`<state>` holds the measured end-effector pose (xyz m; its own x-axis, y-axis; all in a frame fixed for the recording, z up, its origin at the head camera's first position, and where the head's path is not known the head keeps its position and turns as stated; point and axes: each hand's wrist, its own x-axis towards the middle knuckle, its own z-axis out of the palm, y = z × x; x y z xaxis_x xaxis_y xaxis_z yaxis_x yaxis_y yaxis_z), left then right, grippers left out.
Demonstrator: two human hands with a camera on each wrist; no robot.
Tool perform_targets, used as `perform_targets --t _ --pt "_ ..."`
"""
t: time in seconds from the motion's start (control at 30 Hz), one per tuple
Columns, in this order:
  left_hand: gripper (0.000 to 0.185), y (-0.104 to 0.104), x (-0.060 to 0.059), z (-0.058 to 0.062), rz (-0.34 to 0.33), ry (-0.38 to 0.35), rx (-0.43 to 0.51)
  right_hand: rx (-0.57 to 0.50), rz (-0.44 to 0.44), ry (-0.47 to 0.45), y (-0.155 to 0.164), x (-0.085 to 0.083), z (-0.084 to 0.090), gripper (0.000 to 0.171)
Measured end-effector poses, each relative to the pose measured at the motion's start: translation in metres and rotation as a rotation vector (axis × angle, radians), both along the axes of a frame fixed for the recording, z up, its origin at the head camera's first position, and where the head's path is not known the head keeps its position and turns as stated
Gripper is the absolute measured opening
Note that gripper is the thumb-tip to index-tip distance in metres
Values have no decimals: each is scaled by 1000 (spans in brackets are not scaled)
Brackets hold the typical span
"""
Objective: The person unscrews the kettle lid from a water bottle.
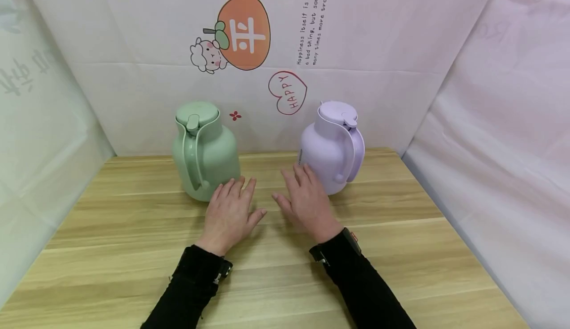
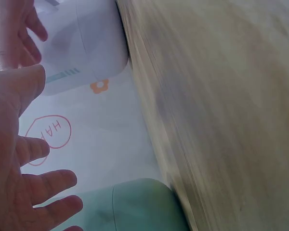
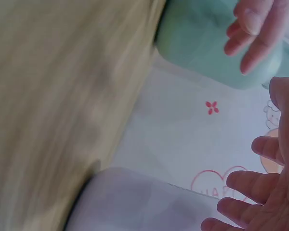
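A green thermos jug point(image 1: 220, 153) stands upright on the left of the wooden table, its handle turned toward the camera. To the right a purple thermos jug point(image 1: 318, 146) stands upright, its handle facing front right. My left hand point(image 1: 229, 215) is in front of the green jug with fingers spread and holds nothing. My right hand point(image 1: 307, 203) is in front of the purple jug, fingers extended, also holding nothing. In the left wrist view the fingers point(image 2: 53, 185) overlap the green jug point(image 2: 144, 202); whether either hand touches a jug I cannot tell.
The wooden table point(image 1: 267, 289) reaches back to a white printed cloth point(image 1: 147, 96) behind the jugs. White cloth also hangs along the left side point(image 1: 49, 121) and the right side point(image 1: 494, 121).
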<state>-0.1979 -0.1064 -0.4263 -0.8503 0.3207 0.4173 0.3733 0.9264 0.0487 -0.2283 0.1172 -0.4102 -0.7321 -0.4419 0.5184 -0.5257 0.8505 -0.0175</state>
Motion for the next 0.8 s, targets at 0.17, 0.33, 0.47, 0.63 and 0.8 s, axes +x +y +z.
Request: perform_targets --t 0.17,0.33,0.47,0.63,0.8 --pt "77 1 0 1 0 -5 -4 -66 31 36 4 2 10 66" --pt "77 1 1 1 1 -19 1 -106 52 97 8 4 18 67" --pt "77 2 1 1 0 -30 11 -140 71 150 9 5 24 67" --pt "77 3 2 2 -3 -31 21 -200 96 205 12 6 30 65" --pt "77 3 2 2 -9 -20 21 -262 89 236 17 8 36 62"
